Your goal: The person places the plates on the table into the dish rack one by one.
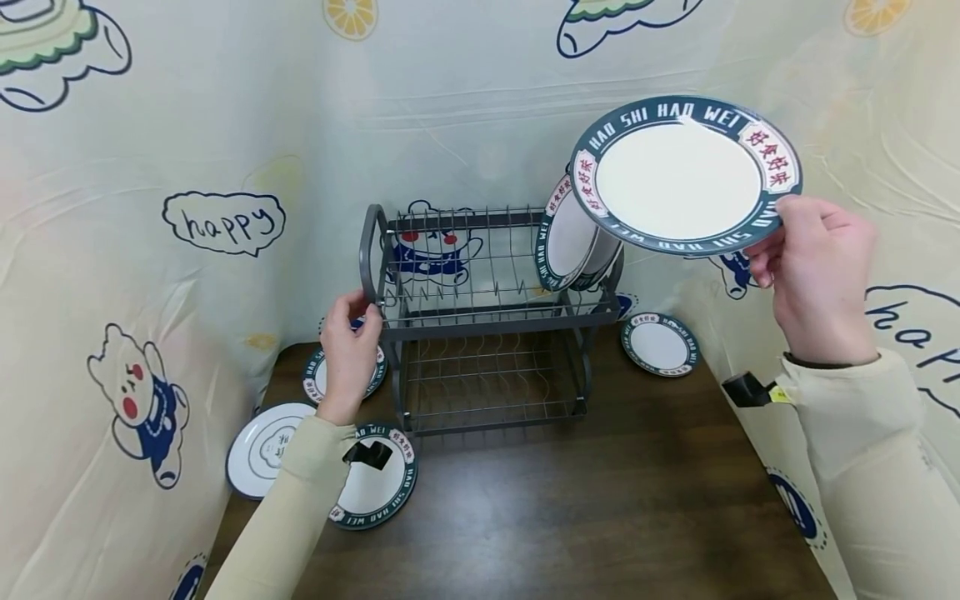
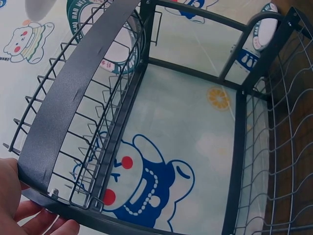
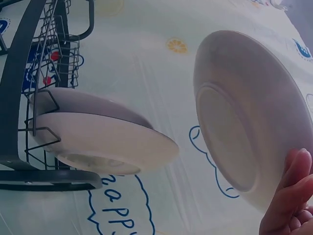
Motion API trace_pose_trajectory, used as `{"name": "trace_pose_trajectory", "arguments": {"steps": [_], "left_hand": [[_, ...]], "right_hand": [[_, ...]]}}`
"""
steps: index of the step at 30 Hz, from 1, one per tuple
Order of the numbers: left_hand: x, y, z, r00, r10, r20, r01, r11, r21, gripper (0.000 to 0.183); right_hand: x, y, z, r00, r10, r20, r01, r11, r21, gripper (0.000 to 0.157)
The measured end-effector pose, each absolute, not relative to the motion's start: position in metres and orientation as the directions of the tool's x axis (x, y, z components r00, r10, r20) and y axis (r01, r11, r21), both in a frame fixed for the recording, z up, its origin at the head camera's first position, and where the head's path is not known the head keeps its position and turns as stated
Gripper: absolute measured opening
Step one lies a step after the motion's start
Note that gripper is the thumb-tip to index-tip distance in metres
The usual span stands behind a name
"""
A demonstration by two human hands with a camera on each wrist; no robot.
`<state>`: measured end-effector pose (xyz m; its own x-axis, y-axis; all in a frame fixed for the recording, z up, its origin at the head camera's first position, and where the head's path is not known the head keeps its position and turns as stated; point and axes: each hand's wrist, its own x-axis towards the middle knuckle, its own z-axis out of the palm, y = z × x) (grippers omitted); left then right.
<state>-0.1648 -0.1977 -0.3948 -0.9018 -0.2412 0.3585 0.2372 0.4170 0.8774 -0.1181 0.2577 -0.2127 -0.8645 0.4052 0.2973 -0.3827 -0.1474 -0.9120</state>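
Observation:
My right hand (image 1: 825, 271) pinches the edge of a white plate (image 1: 678, 190) with a dark green lettered rim, held up at the right above the dish rack. Its pale underside faces the right wrist view, thumb and fingers at the lower edge. My left hand (image 1: 349, 354) grips the left end of the two-tier dark metal dish rack (image 1: 495, 327). In the left wrist view, fingers (image 2: 36, 220) curl under the frame's corner. Two plates (image 3: 112, 139) lean side by side in the upper tier's right end; the held plate partly hides them in the head view.
A small plate (image 1: 660, 345) lies right of the rack on the brown table (image 1: 555, 517). At the left lie a plate with a plain rim (image 1: 251, 462), a green-rimmed plate (image 1: 375, 492) and another (image 1: 315, 375) partly behind my left hand. Printed cloth (image 1: 450, 117) surrounds the table.

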Motion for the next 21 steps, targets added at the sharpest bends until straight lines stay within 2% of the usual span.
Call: {"name": "trace_pose_trajectory", "arguments": {"steps": [15, 21], "left_hand": [[-0.166, -0.196, -0.395, -0.898, -0.252, 0.36, 0.233, 0.422, 0.876, 0.035], [-0.166, -0.195, -0.396, -0.898, -0.251, 0.36, 0.235, 0.418, 0.878, 0.035]], "right_hand": [[-0.145, 0.236, -0.203, -0.843, 0.371, 0.391, -0.368, 0.133, -0.92, 0.034], [-0.149, 0.223, -0.196, -0.825, 0.342, 0.449, -0.3, 0.409, -0.862, 0.035]]}}
